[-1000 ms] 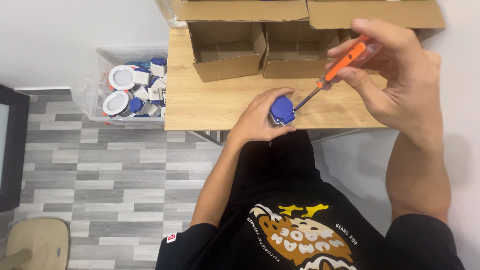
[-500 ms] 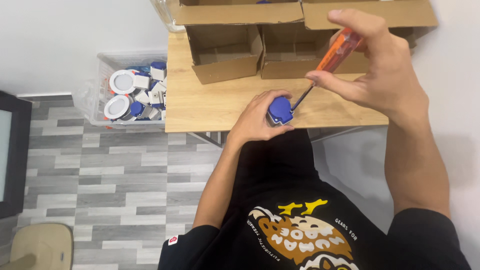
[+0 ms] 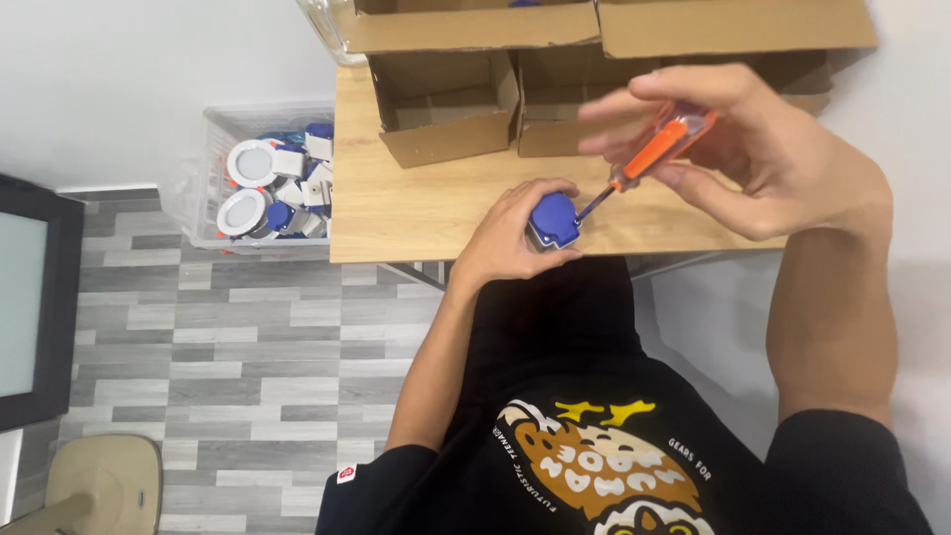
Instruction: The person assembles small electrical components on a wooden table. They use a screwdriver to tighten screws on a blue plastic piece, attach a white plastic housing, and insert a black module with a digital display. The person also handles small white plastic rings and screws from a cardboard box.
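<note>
Two hands share one small job. Far to the left of the grip, off the surface's (image 3: 416,223) edge, a clear bin (image 3: 213,129) on the floor holds white round fittings and blue parts. The left hand (image 3: 505,238) is wrapped around a blue cap (image 3: 555,218), fingers curled shut on it, pressing it near the surface's front edge. Just right of that grip, the tip of a screwdriver (image 3: 649,159) meets the cap's side; its shaft slants up into an orange handle. The right hand (image 3: 763,159) pinches that handle with fingertips closed on it, raised above the surface. Behind both grips stand open cardboard boxes (image 3: 446,99). By the look of it, the step in hand is driving or loosening a screw in the cap. I judge the next move calls for keeping the tip seated, the cap steady, and turning the handle without slipping.
</note>
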